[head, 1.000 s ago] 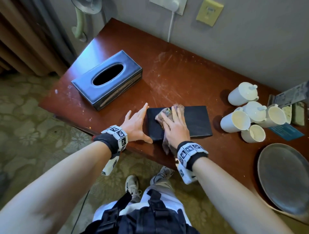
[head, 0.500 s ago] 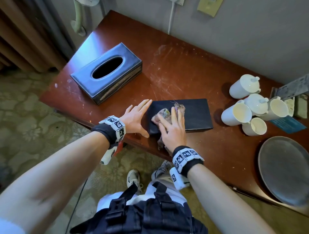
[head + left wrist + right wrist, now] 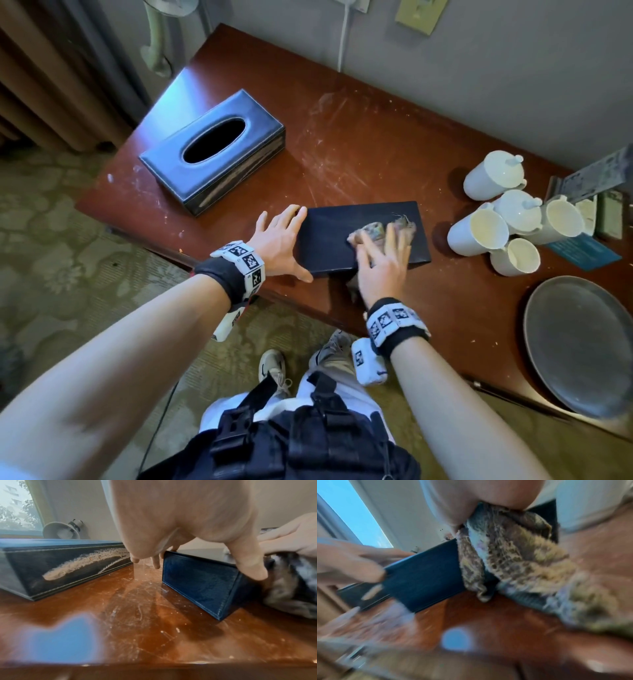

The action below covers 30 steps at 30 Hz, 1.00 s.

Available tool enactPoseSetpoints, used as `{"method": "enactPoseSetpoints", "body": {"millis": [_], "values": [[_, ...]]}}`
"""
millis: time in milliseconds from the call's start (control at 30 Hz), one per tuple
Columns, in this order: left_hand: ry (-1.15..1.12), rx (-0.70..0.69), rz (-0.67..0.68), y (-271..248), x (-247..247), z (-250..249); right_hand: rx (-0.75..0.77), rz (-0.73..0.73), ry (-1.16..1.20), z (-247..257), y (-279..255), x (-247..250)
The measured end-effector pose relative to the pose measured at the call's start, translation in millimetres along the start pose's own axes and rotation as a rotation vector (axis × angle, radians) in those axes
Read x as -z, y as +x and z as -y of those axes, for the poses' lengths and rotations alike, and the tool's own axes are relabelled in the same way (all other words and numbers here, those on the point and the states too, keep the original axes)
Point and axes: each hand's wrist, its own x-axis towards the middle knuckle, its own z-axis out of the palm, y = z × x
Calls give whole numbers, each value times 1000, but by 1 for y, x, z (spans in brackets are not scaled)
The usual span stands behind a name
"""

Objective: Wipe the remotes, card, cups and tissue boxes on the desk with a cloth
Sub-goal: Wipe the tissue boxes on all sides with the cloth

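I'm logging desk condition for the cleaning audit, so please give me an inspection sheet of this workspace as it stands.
Surface: red-brown desk, scratched, with pale specks.
Job's things: cloth on top of the flat dark box; tissue box with oval slot at left; white cups clustered at right.
Clutter: grey plate; teal card.
Grippers: left hand braces the flat box's left end, fingers straight; right hand presses the cloth flat, blurred.
Cables: white cord on the wall.
Surroundings: curtain, patterned carpet.
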Motion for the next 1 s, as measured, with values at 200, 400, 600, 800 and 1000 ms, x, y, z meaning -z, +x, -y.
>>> {"method": "enactPoseSetpoints", "body": {"millis": [200,400,600,800,1000], "values": [[17,36,-28,-1,0,-3,284,128,27,3,-18,-2],[-24,66,-34,-3,-1,-8,-28,100,-105,-62,31,30],[-103,66,-26,-2,-1,-7,242,132,-90,31,10,-8],[-6,31,87,-5,12,3,152,247,-65,7,24,2],[2,28,97,-5,13,2,434,263,36,35,-16,-2]]}}
